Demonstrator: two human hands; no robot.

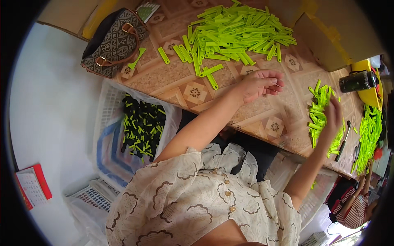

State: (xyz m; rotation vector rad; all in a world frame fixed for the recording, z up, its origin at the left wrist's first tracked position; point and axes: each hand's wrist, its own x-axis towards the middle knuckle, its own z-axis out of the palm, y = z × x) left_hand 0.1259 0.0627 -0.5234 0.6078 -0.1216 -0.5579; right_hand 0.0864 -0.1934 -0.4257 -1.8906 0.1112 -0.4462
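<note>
My left hand [262, 85] is above the patterned tabletop [230, 96], its fingers curled toward the thumb. Whatever lies in that loose pinch is too small to make out. To its far left a large heap of lime-green plastic strips [242, 35], each with a hole near one end, covers the table. Over the right part of the table my right hand [334, 114] is smeared by motion, so its fingers do not show clearly. It passes beside a smaller pile of lime-green plastic pieces [317, 117] and partly covers it.
A patterned handbag [113, 43] sits at the far left corner. Below the edge stands a crate [108, 96] of black and green pieces. Cardboard [324, 45], a dark bottle [357, 82], a black-handled tool [344, 141] and another green pile [369, 133] lie right, near another person [355, 209].
</note>
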